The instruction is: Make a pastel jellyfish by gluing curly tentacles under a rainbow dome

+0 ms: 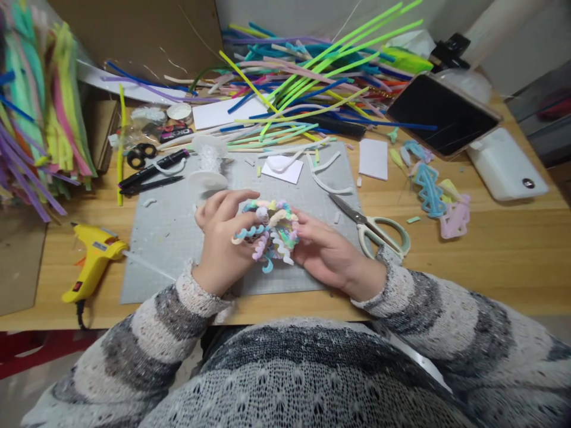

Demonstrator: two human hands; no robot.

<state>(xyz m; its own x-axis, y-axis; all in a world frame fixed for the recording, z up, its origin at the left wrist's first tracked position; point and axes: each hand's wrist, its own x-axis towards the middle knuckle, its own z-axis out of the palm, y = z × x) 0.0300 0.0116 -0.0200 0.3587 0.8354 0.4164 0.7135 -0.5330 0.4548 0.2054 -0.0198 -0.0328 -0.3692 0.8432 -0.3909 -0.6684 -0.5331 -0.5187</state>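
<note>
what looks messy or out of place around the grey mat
Beyond the mat, fuzzy stems lie in a tangled heap, some jutting out over the dark-screened phone. Small offcuts litter the mat. Nothing looks spilled; damage I can't judge at this size.

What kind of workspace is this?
Probably a craft worktable, at home or in a small workshop; I can't tell which. Signs: a yellow glue gun on the wooden table, a grey cutting mat with scissors at its edge, and a heap of colourful fuzzy stems behind.
</note>
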